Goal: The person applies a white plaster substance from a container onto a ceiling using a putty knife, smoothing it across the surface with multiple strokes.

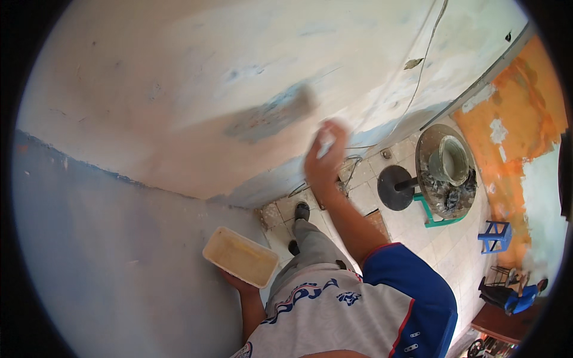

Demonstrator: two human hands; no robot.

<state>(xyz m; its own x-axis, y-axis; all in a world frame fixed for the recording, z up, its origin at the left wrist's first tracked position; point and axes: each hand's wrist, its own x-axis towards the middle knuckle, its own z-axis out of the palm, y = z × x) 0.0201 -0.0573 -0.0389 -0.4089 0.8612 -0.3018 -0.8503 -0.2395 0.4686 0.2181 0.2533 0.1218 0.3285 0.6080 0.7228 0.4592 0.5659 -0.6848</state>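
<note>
Putty could spill if the left hand [234, 280], fingers hidden beneath, tips the tray [240, 256] while the right hand [322, 158], fingers closed on a blurred trowel [276, 112], scrapes the wall [179, 71].

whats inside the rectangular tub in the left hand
The plastic tub, held from beneath by the left hand, shows only a yellowish smear on its inner floor. No tool lies in it. The tub covers the fingers.

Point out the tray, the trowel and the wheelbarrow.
tray [242, 258]: head view, middle of its yellowish inside.
trowel [271, 113]: head view, blurred blade against the wall.
wheelbarrow [444, 197]: head view, debris-filled bed.
</note>
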